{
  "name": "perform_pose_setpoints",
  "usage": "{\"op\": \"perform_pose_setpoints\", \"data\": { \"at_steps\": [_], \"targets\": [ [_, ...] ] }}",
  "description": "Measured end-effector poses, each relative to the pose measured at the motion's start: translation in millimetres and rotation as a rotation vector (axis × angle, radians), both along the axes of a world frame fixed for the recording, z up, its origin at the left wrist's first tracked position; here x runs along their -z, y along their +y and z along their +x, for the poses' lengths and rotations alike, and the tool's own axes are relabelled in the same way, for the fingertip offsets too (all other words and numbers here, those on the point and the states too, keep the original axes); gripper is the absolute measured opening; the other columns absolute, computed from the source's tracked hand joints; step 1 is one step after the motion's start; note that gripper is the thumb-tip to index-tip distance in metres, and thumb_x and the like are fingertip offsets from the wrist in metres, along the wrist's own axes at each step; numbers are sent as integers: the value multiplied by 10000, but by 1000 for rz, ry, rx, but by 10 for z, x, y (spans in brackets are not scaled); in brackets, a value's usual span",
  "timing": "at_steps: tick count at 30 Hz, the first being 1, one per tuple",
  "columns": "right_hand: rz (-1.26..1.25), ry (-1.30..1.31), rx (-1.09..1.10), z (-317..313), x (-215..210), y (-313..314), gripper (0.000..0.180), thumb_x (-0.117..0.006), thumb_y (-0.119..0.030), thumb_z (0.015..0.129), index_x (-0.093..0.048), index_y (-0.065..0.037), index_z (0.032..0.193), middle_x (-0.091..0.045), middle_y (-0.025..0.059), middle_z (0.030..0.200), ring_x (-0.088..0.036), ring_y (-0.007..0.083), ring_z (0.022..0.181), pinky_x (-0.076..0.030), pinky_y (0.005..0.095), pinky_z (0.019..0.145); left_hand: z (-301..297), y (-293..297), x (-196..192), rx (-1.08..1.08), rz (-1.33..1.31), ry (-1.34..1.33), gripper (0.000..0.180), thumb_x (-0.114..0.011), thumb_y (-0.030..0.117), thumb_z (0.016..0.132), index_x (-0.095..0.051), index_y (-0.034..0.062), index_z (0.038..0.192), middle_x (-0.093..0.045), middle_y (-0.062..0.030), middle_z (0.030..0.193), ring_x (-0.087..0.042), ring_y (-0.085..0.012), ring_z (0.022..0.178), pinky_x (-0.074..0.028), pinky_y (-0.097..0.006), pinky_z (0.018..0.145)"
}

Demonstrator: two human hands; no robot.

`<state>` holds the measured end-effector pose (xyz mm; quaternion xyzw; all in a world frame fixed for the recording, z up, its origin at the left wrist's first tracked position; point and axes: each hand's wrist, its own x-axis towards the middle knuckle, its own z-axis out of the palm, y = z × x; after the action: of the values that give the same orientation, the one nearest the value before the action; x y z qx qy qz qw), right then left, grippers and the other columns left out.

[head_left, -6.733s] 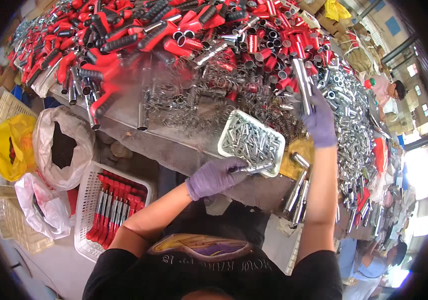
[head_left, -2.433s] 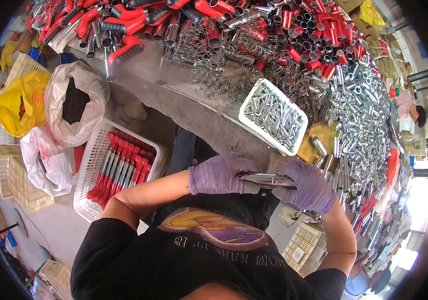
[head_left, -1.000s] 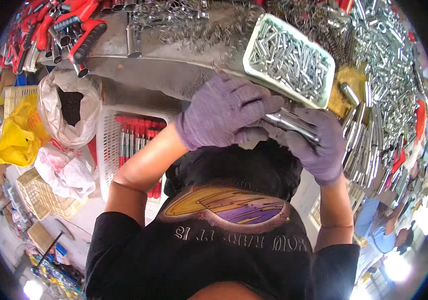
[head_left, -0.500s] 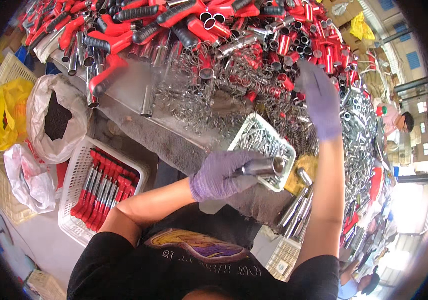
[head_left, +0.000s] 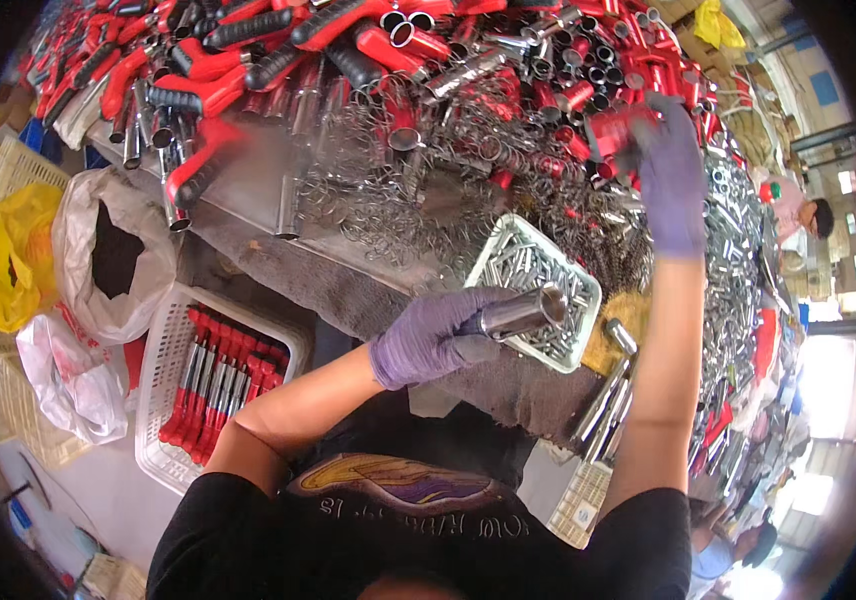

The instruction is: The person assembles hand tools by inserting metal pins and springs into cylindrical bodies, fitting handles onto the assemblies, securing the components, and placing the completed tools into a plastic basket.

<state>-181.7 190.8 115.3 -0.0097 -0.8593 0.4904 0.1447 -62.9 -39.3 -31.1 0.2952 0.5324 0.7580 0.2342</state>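
Your left hand (head_left: 428, 340) grips a steel tube (head_left: 518, 313) over the white tray (head_left: 580, 300); your right hand (head_left: 670, 180), well apart, closes on a red handle (head_left: 616, 130).

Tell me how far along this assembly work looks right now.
Done: a row of red-handled tools lies in the white basket at the person's left. In hand: the left hand grips a metal tube over the tray of small metal parts, while the right hand reaches into the red handles. Left: a large heap of loose handles and tubes covers the table.
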Motion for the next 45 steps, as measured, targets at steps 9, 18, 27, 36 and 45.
{"op": "perform_pose_setpoints", "data": {
  "at_steps": [9, 18, 27, 36, 45],
  "targets": [
    [-71, 30, 23, 2180, 141, -144, 465, -623, -204, 859, -468, -7, 1251, -562, 113, 1053, -569, 186, 920, -450, 318, 845, 322, 236, -249, 61, -320, 222, 567, -676, 429, 795, -531, 83, 1220, -630, -156, 940, -647, -275, 876, -496, -344, 754],
    [187, -283, 14, 1928, 213, 366, 423, -518, -366, 914, -598, -14, 1134, -650, 127, 861, -631, 253, 767, -476, 336, 744, 601, 368, -219, 80, -117, 164, 607, -647, 289, 856, -414, 39, 1358, -582, -56, 1163, -525, -122, 1050, -424, -290, 901],
    [890, -499, 353, 1072, 719, 1002, 384, -522, -385, 873, -604, -85, 1098, -613, 186, 1101, -574, 380, 1011, -448, 424, 877, 345, 470, -189, -110, -192, 103, 641, -720, 288, 782, -434, 51, 1305, -574, -50, 964, -549, -120, 857, -467, -264, 765],
    [590, -311, 446, 1257, 656, 1205, 320, -568, -216, 804, -624, -41, 1066, -642, 173, 989, -620, 292, 886, -462, 372, 812, 242, 400, -126, -78, -54, 138, 770, -701, 377, 811, -341, 14, 1386, -494, -66, 1277, -444, -132, 1164, -349, -296, 994],
    [644, 206, -528, 1787, -396, 134, 234, -544, -89, 818, -617, -41, 1035, -552, 120, 909, -564, 255, 789, -467, 333, 718, 272, 321, -140, 1, 44, 93, 591, -662, 296, 855, -439, 21, 1328, -574, -58, 1195, -531, -136, 1072, -418, -290, 923]
  ]
}}
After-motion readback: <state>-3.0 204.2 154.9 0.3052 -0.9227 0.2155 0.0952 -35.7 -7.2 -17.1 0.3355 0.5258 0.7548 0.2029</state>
